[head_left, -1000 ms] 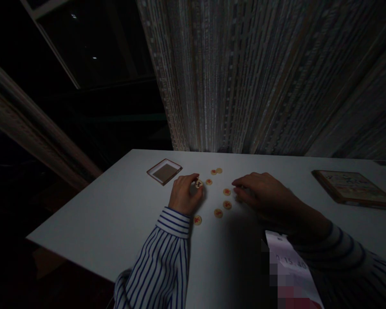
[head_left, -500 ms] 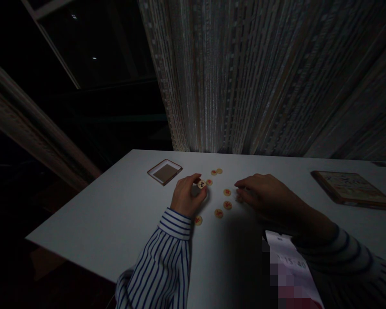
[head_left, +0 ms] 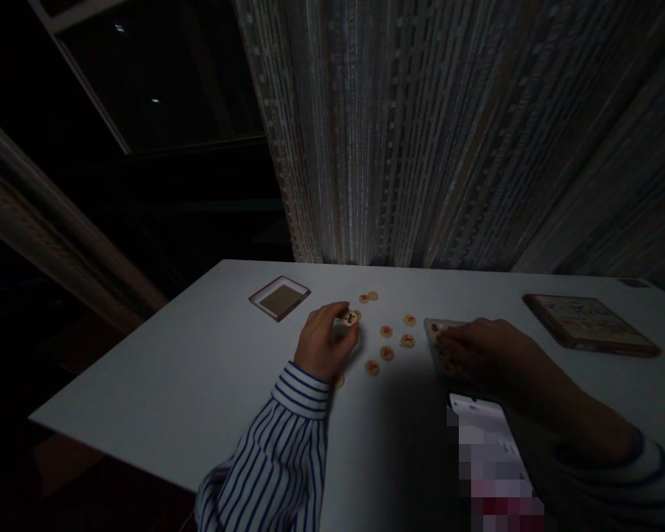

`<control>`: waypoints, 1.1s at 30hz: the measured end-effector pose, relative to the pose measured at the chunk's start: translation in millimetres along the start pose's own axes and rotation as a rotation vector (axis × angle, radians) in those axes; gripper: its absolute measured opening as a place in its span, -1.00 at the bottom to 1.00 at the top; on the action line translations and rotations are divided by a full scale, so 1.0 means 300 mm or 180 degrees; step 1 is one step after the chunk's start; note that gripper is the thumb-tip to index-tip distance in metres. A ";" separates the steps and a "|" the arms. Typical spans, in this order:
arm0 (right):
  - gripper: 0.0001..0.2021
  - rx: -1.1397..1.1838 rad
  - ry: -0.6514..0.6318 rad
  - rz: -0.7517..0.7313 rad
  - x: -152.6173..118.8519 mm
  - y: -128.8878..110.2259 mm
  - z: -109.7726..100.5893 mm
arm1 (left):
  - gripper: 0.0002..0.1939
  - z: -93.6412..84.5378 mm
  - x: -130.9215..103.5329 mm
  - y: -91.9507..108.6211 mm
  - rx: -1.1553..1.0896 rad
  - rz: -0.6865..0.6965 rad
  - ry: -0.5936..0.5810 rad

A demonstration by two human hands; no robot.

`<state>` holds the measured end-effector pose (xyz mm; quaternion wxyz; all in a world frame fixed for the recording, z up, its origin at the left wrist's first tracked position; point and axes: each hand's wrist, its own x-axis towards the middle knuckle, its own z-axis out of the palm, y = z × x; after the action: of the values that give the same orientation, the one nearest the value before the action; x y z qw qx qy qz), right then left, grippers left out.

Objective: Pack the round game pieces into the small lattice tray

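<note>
My left hand (head_left: 326, 341) pinches round wooden pieces between thumb and fingertips; the front one (head_left: 349, 318) shows a dark character. Several round pieces with red marks, such as one (head_left: 386, 353) and another (head_left: 372, 367), lie flat on the white table to its right. My right hand (head_left: 479, 347) reaches over a shallow clear tray (head_left: 431, 345) that holds some pieces, one of them with a dark mark. Its fingertips are bent down at the pieces there, and whether they grip one is too dark to tell.
An open shallow box (head_left: 280, 298) rests at the table's back left. A wood-edged box (head_left: 592, 323) with printed top lies at the right. A lit phone (head_left: 490, 436) is below my right hand. A striped curtain (head_left: 366, 133) hangs behind the white table (head_left: 144, 384).
My right hand has moved right, from beside the loose pieces to over the tray. Two red-marked pieces now show where it was. My left hand still holds its pieces.
</note>
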<state>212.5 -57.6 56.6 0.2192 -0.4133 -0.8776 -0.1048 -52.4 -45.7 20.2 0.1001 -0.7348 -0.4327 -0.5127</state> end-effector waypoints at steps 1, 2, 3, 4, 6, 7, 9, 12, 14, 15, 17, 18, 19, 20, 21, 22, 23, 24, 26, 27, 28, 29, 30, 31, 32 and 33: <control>-0.75 0.0027 0.0101 -0.0042 -0.015 0.005 -0.001 | -0.70 0.000 0.000 0.002 0.0012 0.0006 0.0011; -0.75 0.0061 0.0130 -0.0041 -0.030 0.009 -0.002 | -0.70 -0.001 -0.001 0.004 0.0020 0.0010 0.0024; -0.73 0.0082 0.0208 -0.0015 -0.044 0.013 -0.002 | -0.70 0.000 -0.001 0.006 0.0027 0.0019 0.0039; -0.72 0.0107 0.0301 0.0019 -0.059 0.017 -0.001 | -0.69 0.000 -0.002 0.007 0.0030 0.0036 0.0049; -0.71 0.0143 0.0516 0.0142 -0.086 0.024 0.005 | -0.69 0.003 -0.005 0.009 0.0023 0.0080 0.0054; -0.71 0.0159 0.0611 0.0202 -0.099 0.028 0.010 | -0.69 0.005 -0.006 0.010 0.0016 0.0094 0.0053; -0.71 0.0131 0.0765 0.0229 -0.119 0.038 0.022 | -0.68 0.008 -0.008 0.013 0.0005 0.0101 0.0029; -0.71 0.0039 0.0810 0.0184 -0.136 0.053 0.037 | -0.69 0.013 -0.010 0.019 -0.0011 0.0087 -0.0020; -0.72 0.0000 0.0819 0.0176 -0.141 0.060 0.039 | -0.71 0.016 -0.010 0.023 -0.0042 0.0124 -0.0051; -0.72 -0.0022 0.0832 0.0183 -0.142 0.064 0.038 | -0.72 0.017 -0.009 0.026 -0.0057 0.0159 -0.0060; -0.72 -0.0084 0.0872 0.0194 -0.145 0.070 0.036 | -0.74 0.020 -0.008 0.031 -0.0072 0.0240 -0.0070; -0.72 -0.0121 0.0898 0.0210 -0.148 0.074 0.035 | -0.74 0.021 -0.007 0.033 -0.0068 0.0275 -0.0069; -0.73 -0.0153 0.0927 0.0216 -0.150 0.078 0.034 | -0.74 0.022 -0.005 0.036 -0.0063 0.0302 -0.0062; -0.73 -0.0179 0.0960 0.0221 -0.153 0.082 0.034 | -0.75 0.023 -0.004 0.039 -0.0048 0.0329 -0.0064; -0.74 -0.0199 0.0988 0.0216 -0.155 0.086 0.034 | -0.74 0.024 -0.002 0.042 -0.0040 0.0339 -0.0024; -0.74 -0.0214 0.0995 0.0194 -0.158 0.089 0.033 | -0.74 0.025 0.001 0.046 -0.0024 0.0360 -0.0017; -0.75 -0.0224 0.1008 0.0172 -0.160 0.092 0.032 | -0.74 0.026 0.004 0.050 0.0005 0.0371 -0.0027; -0.75 -0.0223 0.0982 0.0129 -0.161 0.093 0.030 | -0.75 0.027 0.007 0.055 0.0029 0.0394 -0.0021; -0.75 -0.0228 0.0939 0.0118 -0.164 0.094 0.025 | -0.76 0.030 0.013 0.068 0.0048 0.0443 0.0007; -0.74 -0.0233 0.0952 0.0162 -0.165 0.092 0.023 | -0.77 0.032 0.016 0.074 0.0050 0.0467 0.0022; -0.73 -0.0238 0.0964 0.0197 -0.166 0.091 0.020 | -0.78 0.034 0.019 0.081 0.0052 0.0487 0.0031; -0.73 -0.0247 0.0982 0.0221 -0.166 0.089 0.017 | -0.79 0.037 0.021 0.087 0.0054 0.0501 0.0034; -0.73 -0.0258 0.0999 0.0231 -0.167 0.087 0.015 | -0.79 0.041 0.023 0.093 0.0052 0.0510 0.0029; -0.73 -0.0272 0.1009 0.0229 -0.167 0.086 0.013 | -0.79 0.045 0.025 0.100 0.0043 0.0511 0.0018; -0.73 -0.0291 0.1019 0.0229 -0.168 0.085 0.011 | -0.79 0.049 0.025 0.106 0.0029 0.0504 0.0005; -0.73 -0.0319 0.1024 0.0244 -0.168 0.084 0.009 | -0.80 0.053 0.026 0.112 0.0007 0.0486 -0.0005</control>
<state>259.6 -74.9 30.6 0.3398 -0.4349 -0.8084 -0.2048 -16.3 -52.5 29.4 0.1394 -0.7660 -0.3760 -0.5025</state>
